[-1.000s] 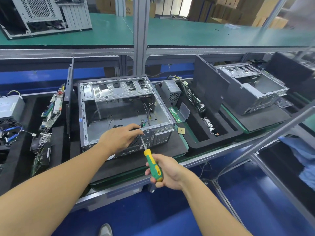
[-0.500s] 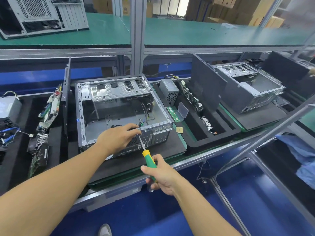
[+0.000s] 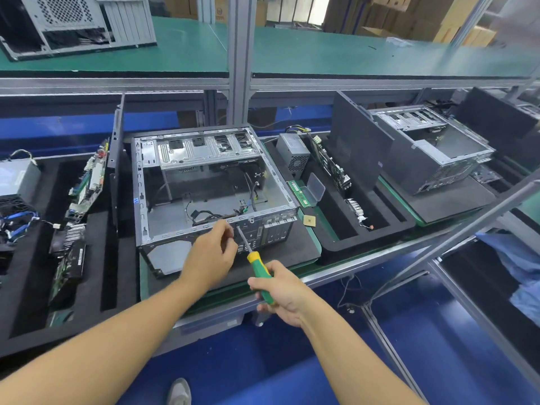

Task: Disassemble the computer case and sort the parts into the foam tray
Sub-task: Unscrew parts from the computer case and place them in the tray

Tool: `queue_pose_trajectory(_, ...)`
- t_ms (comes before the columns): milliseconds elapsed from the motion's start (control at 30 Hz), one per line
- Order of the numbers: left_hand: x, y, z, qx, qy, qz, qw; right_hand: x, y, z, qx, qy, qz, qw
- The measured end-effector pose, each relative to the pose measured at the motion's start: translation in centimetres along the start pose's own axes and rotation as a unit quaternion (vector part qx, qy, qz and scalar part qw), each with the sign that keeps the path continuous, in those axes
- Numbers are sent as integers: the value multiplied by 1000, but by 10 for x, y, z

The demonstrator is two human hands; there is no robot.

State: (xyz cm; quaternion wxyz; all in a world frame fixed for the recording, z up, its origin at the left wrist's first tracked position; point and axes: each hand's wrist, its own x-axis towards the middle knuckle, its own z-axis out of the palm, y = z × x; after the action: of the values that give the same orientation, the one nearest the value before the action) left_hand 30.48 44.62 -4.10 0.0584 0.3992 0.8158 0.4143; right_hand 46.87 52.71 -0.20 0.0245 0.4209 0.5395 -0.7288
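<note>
Bare grey metal case (image 3: 204,176); matt black foam tray (image 3: 330,238).

At the computer case's (image 3: 204,150) near panel, the right hand (image 3: 282,292) grips a green-and-yellow screwdriver (image 3: 258,266), its tip on the metal. The left hand (image 3: 210,254) is at the case's near rim, fingers curled and blurred. Right of the case, a foam tray (image 3: 365,240) holds a power supply (image 3: 292,153).

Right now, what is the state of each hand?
Left hand: fingers curled beside the screwdriver tip at the case; whether it holds anything cannot be told.
Right hand: closed on the screwdriver handle.
</note>
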Motion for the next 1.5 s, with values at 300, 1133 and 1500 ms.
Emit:
queue_pose_trajectory(300, 15, 23, 26, -535, 19, -416, 735, 1, 0, 10, 44, -10, 45, 998)
queue_pose_trajectory(1133, 0, 3, 29, -613, 43, -461, 640, 1, 23, -29, -83, -35, 2, 996)
queue_pose_trajectory(1500, 10, 35, 65, -398, -260, -327, 817, -7, 24, -62, 115, 101, -60, 986)
